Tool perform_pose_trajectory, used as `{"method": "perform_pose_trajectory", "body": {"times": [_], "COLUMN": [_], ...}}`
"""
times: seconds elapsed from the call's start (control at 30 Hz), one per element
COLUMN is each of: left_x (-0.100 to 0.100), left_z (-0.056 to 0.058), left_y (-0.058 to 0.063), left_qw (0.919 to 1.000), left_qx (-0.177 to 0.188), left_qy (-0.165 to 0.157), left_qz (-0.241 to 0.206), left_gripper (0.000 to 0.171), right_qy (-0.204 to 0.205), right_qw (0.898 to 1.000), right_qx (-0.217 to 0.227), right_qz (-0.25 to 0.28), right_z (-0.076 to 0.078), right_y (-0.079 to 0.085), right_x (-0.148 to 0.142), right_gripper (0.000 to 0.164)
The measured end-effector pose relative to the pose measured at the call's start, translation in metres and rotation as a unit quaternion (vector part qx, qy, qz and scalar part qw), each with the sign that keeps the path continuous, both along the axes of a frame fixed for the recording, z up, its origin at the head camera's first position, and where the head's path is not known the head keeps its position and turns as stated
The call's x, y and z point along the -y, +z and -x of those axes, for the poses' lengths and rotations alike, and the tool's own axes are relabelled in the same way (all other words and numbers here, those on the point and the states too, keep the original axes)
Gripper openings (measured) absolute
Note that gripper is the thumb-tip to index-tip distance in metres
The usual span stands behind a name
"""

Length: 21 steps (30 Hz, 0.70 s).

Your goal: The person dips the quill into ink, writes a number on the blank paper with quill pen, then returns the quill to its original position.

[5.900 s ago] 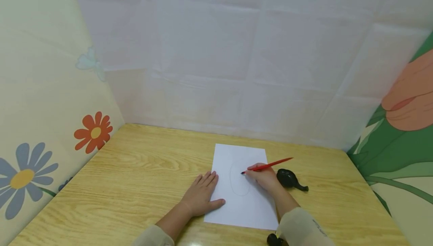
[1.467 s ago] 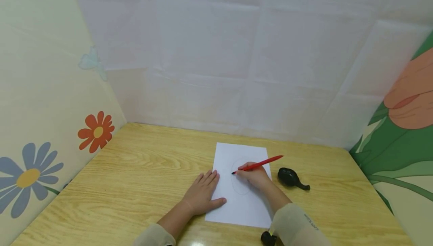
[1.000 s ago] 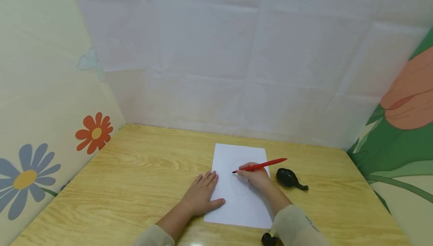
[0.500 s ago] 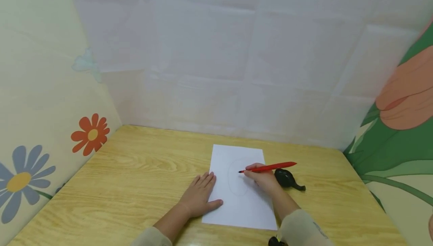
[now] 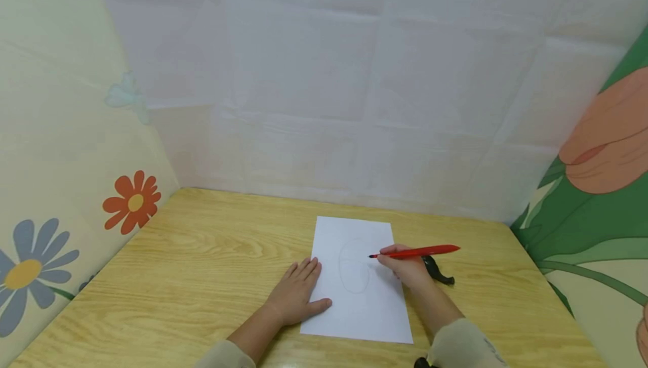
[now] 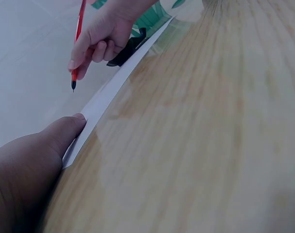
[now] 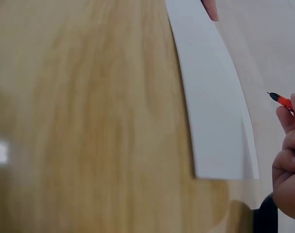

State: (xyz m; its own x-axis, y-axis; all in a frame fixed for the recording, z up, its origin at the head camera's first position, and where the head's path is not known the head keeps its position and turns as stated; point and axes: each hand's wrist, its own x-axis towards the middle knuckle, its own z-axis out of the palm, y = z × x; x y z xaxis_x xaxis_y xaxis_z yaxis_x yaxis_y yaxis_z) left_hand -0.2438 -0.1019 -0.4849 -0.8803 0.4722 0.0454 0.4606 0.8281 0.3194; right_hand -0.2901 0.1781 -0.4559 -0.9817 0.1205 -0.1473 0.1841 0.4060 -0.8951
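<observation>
A white sheet of paper (image 5: 354, 317) lies on the wooden table, bearing a faint oval with a thin line across its upper half. My left hand (image 5: 296, 295) rests flat on the sheet's left edge, fingers straight and thumb spread onto the paper. Over the sheet's right side, my right hand (image 5: 409, 269) pinches a slim red pen (image 5: 430, 250) with a dark tip, which points left at the oval's right side. The left wrist view also shows the pen (image 6: 79, 24) in curled fingers; whether its tip touches the paper I cannot tell.
A rounded black object with a narrow curved end (image 5: 439, 271) lies right of the sheet, partly hidden by the right hand. Another small black thing (image 5: 422, 363) shows at the bottom edge by the right sleeve. A white sheet backdrop (image 5: 304, 86) and flower-printed side panels surround the table (image 5: 212, 278).
The right hand has moved the pen rightward from the oval's left side to its right side. A faint crossing line now shows inside the oval. The left hand stays on the paper.
</observation>
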Motion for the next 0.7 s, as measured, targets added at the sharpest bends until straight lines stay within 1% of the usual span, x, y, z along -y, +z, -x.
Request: {"method": "perform_pose_trajectory", "body": {"times": [0.17, 0.33, 0.5, 0.6, 0.7], "left_x": [0.000, 0.000, 0.000, 0.000, -0.001], "left_z": [-0.001, -0.001, -0.001, -0.001, -0.001], "left_y": [0.001, 0.001, 0.002, 0.001, 0.000], "left_qw": [1.0000, 1.0000, 1.0000, 1.0000, 1.0000], "left_qx": [-0.002, -0.001, 0.000, -0.002, -0.005], "left_qy": [-0.003, -0.002, 0.000, 0.001, 0.000], "left_qz": [-0.001, 0.003, 0.003, 0.004, 0.004], "left_gripper": [0.088, 0.088, 0.088, 0.088, 0.088], "right_qy": [-0.009, -0.008, -0.012, -0.011, -0.010], "right_qw": [1.000, 0.999, 0.999, 0.999, 0.999], "right_qx": [0.000, 0.002, 0.009, 0.002, -0.006], "right_qz": [0.015, 0.038, 0.033, 0.030, 0.040], "right_z": [-0.004, -0.008, -0.009, -0.010, -0.012], "right_y": [0.003, 0.008, 0.008, 0.007, 0.007], "right_x": [-0.008, -0.015, -0.021, -0.025, -0.030], "right_gripper": [0.024, 0.025, 0.027, 0.029, 0.029]}}
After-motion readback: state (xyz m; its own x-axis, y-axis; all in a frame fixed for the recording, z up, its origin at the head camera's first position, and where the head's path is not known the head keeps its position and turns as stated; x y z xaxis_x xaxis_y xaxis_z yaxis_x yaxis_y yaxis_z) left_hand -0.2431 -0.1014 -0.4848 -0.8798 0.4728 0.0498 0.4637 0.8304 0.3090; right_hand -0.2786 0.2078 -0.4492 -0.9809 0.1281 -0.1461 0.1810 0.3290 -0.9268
